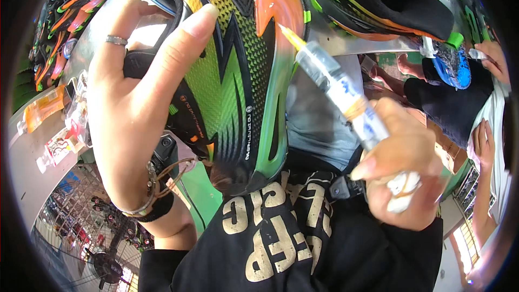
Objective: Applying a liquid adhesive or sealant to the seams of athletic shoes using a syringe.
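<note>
A green, yellow, orange and black sports shoe (221, 86) is held tilted in front of my chest. My left hand (130, 81) is closed round its collar, with the thumb pressed on the patterned upper and a ring on one finger. My right hand (403, 151) grips a clear tube (343, 94) with a thin yellow tip. That tip meets or nearly meets the edge of the glossy orange-to-green sole (281, 13); contact is hard to tell. A crumpled white wad (404, 190) is tucked against my right hand.
Another shoe (373, 2) lies at the upper right. Similar shoes (67, 27) pile up at the upper left, above an orange packet (46, 108) and a small clear bottle (57, 148). A co-worker's hand (491, 60) is near a blue object (459, 73) on the right.
</note>
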`<state>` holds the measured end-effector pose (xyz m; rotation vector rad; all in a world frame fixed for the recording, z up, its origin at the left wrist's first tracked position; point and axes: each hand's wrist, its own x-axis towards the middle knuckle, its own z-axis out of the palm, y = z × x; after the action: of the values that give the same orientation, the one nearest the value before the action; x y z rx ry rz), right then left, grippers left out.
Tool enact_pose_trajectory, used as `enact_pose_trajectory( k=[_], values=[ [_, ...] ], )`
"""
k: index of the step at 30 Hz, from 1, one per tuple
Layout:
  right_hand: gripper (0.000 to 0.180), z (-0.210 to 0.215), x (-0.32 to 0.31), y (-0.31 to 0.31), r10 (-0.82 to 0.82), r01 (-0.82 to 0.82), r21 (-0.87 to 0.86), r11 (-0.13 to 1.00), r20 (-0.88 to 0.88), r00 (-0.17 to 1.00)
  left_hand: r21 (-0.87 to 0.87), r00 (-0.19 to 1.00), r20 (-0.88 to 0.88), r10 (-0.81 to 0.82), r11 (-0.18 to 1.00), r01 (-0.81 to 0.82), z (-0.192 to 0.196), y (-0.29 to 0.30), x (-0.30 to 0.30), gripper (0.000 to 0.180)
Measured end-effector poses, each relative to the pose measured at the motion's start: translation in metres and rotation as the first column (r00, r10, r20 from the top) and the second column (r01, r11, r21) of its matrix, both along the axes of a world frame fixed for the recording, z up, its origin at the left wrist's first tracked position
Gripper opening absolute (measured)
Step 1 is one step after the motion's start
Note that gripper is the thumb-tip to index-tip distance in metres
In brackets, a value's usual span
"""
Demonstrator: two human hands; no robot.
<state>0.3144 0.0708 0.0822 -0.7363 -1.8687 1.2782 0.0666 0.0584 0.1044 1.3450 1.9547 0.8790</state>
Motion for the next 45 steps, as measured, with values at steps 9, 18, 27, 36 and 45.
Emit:
enact_pose_trajectory(
  k=[9, 18, 27, 36, 45],
  values=[
    [0.051, 0.003, -0.006, -0.033, -0.045, 0.049, 0.032, 0.998, -0.120, 0.992, 0.013, 0.978, -0.043, 0.203, 0.979, -0.202, -0.006, -0.015, 0.021, 0.025],
    [0.051, 0.032, 0.010, -0.047, 0.049, -0.046, -0.064, 0.997, 0.046, 0.998, 0.059, 0.987, -0.030, 0.159, 0.986, -0.158, -0.013, -0.015, 0.023, 0.024],
    [0.037, 0.044, 0.022, -0.050, 0.082, -0.079, -0.051, 0.996, 0.058, 0.995, 0.150, 0.932, -0.216, 0.290, 0.953, -0.262, 0.040, 0.011, 0.060, 0.029],
    [0.036, 0.033, 0.044, -0.036, -0.705, 0.800, -0.068, 0.596, -0.522, 0.481, 0.241, 0.885, -0.463, 0.039, 0.967, 0.083, -0.003, -0.032, 0.014, 0.070],
    [0.051, 0.004, 0.071, 0.029, -0.762, 0.728, -0.246, 0.640, -0.330, 0.557, 0.775, 0.922, -0.231, 0.309, 0.632, -0.018, -0.019, -0.094, 0.047, 0.054]
  ],
)
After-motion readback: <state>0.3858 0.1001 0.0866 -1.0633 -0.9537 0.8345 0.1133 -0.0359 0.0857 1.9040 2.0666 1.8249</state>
